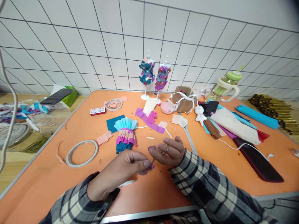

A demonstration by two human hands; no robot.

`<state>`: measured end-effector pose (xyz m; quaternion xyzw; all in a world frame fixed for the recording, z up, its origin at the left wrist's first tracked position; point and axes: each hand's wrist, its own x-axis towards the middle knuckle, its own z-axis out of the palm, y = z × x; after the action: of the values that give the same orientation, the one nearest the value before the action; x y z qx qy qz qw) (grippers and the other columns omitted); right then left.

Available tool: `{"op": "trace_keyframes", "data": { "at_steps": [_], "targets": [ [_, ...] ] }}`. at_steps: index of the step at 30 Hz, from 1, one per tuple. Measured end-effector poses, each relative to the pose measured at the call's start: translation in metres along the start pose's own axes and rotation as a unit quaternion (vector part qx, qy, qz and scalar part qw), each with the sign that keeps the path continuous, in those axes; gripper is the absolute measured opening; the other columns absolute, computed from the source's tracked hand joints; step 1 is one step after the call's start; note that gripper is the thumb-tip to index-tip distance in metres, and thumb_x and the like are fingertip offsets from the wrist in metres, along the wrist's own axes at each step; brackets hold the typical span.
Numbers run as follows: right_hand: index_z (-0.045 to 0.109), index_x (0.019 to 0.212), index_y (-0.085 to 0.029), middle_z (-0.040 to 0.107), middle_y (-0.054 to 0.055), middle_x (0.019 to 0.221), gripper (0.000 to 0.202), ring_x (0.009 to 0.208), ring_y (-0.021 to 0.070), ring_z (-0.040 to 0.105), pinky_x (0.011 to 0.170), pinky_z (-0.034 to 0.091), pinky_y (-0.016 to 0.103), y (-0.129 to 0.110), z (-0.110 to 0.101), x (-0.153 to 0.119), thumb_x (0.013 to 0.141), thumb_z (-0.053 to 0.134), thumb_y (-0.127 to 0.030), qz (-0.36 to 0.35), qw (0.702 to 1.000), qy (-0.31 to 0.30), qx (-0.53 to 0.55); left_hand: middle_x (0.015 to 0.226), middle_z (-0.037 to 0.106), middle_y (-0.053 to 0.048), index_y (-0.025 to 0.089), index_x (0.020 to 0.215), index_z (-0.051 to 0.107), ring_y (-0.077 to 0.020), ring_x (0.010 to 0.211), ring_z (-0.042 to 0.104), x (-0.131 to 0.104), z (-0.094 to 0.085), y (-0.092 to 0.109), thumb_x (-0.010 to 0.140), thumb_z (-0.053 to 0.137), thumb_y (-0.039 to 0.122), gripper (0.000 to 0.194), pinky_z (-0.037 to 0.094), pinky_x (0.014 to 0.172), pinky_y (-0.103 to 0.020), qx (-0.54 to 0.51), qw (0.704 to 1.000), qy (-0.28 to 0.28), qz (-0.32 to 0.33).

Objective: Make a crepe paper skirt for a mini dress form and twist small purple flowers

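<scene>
Left hand (123,169): I pinch a purple scrap (153,167) between thumb and fingers.
Right hand (169,151): my fingers curl around what look like small scissors (152,165), blades beside the scrap.
Ruffle (126,133): light blue, pink, purple and teal, lying just beyond my left hand.
Big ring (96,149): flat on the orange surface (149,199), left of the ruffle.
Mannequins (147,73): two, upright at the back, flower-covered.
Bowl (167,107): pink, beside a box (184,106).
Bottle (225,87): green-lidded, back right.
</scene>
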<state>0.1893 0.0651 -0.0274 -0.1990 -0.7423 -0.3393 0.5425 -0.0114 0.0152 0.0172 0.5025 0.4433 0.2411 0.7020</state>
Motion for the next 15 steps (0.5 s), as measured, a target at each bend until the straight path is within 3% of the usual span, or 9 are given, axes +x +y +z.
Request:
{"op": "trace_keyframes", "data": {
  "at_steps": [7,11,15],
  "targets": [
    [0.058,0.081,-0.034,0.055,-0.007,0.099,0.026,0.094,0.0115,0.053,0.108,0.040,0.030,0.0002,0.0072,-0.0078,0.070,0.080,-0.025,-0.013,0.999,0.038,0.002,0.066,0.066,0.001,0.016,0.071,0.075,-0.0107,0.063,0.054,0.0011,0.0048,-0.0047,0.066,0.086,0.044,0.031,0.042,0.061,-0.022,-0.086,0.995,-0.033,-0.040],
    [0.054,0.081,-0.031,0.059,-0.010,0.101,0.039,0.104,0.0104,0.054,0.107,0.040,0.028,-0.0042,0.0041,-0.0084,0.064,0.084,-0.014,-0.029,0.996,0.078,0.017,0.065,0.065,0.000,0.015,0.069,0.076,-0.0088,0.057,0.050,0.0015,0.0079,-0.0053,0.065,0.086,0.048,0.035,0.038,0.056,-0.021,-0.148,0.984,-0.076,-0.057],
    [0.055,0.085,-0.032,0.062,-0.013,0.109,0.038,0.116,0.0120,0.052,0.111,0.035,0.031,-0.0044,0.0060,-0.0071,0.066,0.085,-0.017,-0.040,0.992,0.112,0.029,0.064,0.066,-0.001,0.013,0.070,0.078,-0.0069,0.051,0.042,0.0044,0.0099,-0.0099,0.059,0.090,0.045,0.036,0.033,0.050,-0.022,-0.163,0.979,-0.102,-0.068]
  ]
}}
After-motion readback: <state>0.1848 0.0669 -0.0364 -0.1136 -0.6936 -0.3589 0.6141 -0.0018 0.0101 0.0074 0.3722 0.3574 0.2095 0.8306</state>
